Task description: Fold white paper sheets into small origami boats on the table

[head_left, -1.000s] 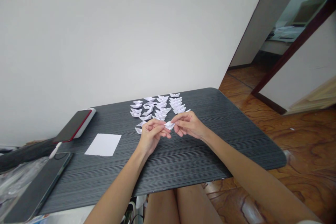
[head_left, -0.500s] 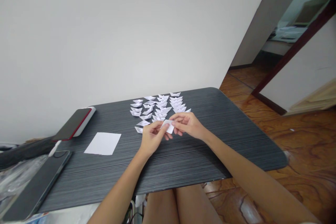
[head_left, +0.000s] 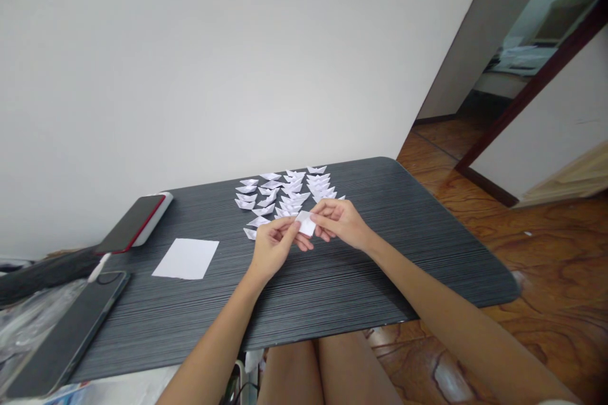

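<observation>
A small folded piece of white paper (head_left: pixel 306 224) is held between my two hands above the dark table. My left hand (head_left: pixel 278 242) pinches its left side, thumb on top and fingers beneath. On the other side, my right hand (head_left: pixel 341 221) grips the right edge between thumb and fingers. Just beyond my hands stand several white paper boats (head_left: pixel 293 186) in rough rows; my fingers hide part of the nearest ones. To the left lies a stack or sheet of square white paper (head_left: pixel 185 259), flat on the table.
The dark, wood-grained table (head_left: pixel 380 278) meets a white wall (head_left: pixel 228 63) at the back. At the left are a red-edged black device (head_left: pixel 132 223) on a white one, and a phone (head_left: pixel 69 332) near a white cable plug (head_left: pixel 99 267). Wooden floor (head_left: pixel 551 304) shows at the right.
The folded paper has turned slightly and my left thumb has shifted along its left edge. Both hands stay in nearly the same place; nothing else moves.
</observation>
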Motion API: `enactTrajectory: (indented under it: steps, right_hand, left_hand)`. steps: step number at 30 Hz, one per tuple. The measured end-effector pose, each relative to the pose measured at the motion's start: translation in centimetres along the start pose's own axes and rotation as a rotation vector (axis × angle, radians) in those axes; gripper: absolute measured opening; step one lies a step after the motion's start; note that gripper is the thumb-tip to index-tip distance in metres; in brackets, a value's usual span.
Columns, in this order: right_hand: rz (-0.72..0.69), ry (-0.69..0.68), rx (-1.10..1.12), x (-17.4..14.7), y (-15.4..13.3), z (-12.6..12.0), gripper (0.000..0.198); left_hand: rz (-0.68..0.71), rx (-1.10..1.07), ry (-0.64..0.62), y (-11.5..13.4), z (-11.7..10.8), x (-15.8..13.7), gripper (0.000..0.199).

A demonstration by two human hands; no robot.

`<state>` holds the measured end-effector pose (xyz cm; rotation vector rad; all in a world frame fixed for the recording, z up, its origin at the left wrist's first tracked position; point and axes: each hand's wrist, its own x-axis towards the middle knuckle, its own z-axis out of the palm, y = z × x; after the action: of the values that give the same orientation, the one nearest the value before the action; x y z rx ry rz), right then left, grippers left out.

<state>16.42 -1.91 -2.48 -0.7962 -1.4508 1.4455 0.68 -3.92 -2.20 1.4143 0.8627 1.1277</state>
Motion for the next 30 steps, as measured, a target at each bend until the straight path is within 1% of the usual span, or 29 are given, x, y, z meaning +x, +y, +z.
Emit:
enactTrajectory:
  steps: [3, 6, 12, 19, 23, 26, 30]
  right_hand:
    - [-0.028, -0.021, 0.035, 0.0, 0.2, -0.2, 0.023]
    - [-0.062, -0.054, 0.084, 0.0, 0.4, -0.4, 0.025]
    - [-0.071, -0.105, 0.098, -0.2, 0.1, -0.6, 0.021]
    - [-0.102, -0.129, 0.073, -0.4, -0.5, -0.6, 0.015]
    - [-0.115, -0.156, 0.067, -0.5, -0.6, -0.9, 0.015]
    - [-0.117, -0.182, 0.07, -0.5, -0.5, -0.9, 0.018]
    - [-0.107, -0.158, 0.05, -0.4, -0.4, -0.9, 0.02]
  left_hand:
    - [0.029, -0.076, 0.049, 0.0, -0.1, 0.0, 0.022]
    - [0.044, -0.177, 0.04, -0.1, -0.2, 0.0, 0.019]
    - [-0.012, -0.258, 0.005, -0.2, -0.2, 0.0, 0.014]
    - [-0.036, -0.373, 0.032, -0.6, 0.1, 0.0, 0.012]
    - [-0.02, -0.366, -0.022, -0.5, 0.0, -0.1, 0.011]
    - [-0.001, -0.339, -0.054, -0.5, -0.1, -0.1, 0.015]
    - [0.006, -0.26, -0.03, -0.3, -0.1, -0.1, 0.014]
